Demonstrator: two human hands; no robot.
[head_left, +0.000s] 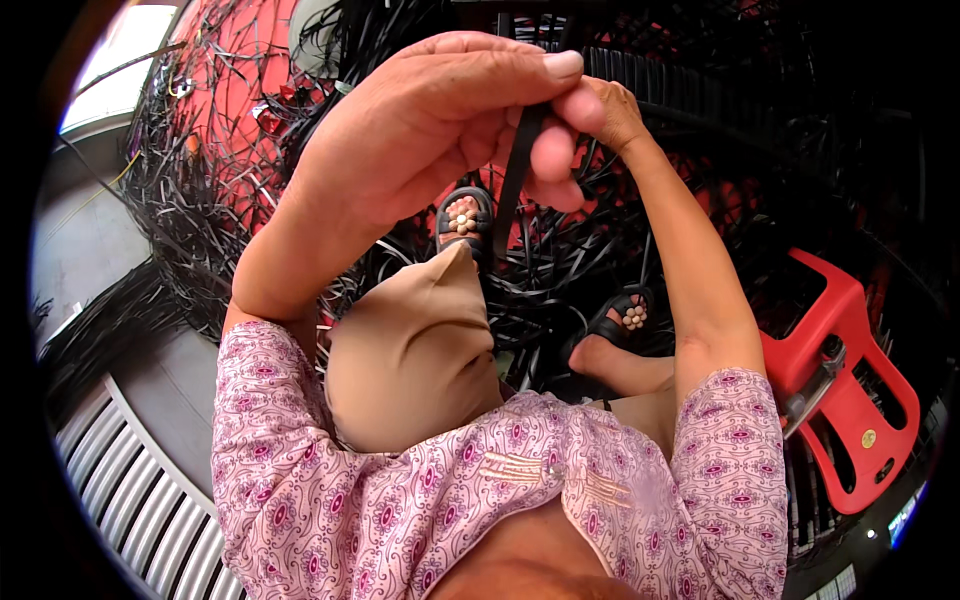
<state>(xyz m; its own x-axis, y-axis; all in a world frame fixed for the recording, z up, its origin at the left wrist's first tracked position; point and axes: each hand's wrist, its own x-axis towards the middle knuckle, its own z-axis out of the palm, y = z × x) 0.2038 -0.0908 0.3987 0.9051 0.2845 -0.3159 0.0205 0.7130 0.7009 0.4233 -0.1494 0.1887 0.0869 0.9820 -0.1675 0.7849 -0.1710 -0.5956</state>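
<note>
My left hand [430, 120] is raised close to the camera, its thumb and fingers pinched around a flat black strip [517, 180]. The strip's lower end hangs down from between the fingers. Just beyond the left fingertips, my right hand [614, 115] is closed, with its knuckles bent beside a black woven piece [665, 92]. The left hand partly covers the right fingers, so what they grip is hidden. The woven piece has close ribs and runs off to the right into shadow.
Loose black strips [190, 210] lie tangled over the red floor [232, 60] around my sandalled feet. At my right stands a red plastic chair [850, 380] with a metal tool [815, 385] lying against it. A slatted metal bench [140, 490] is at lower left.
</note>
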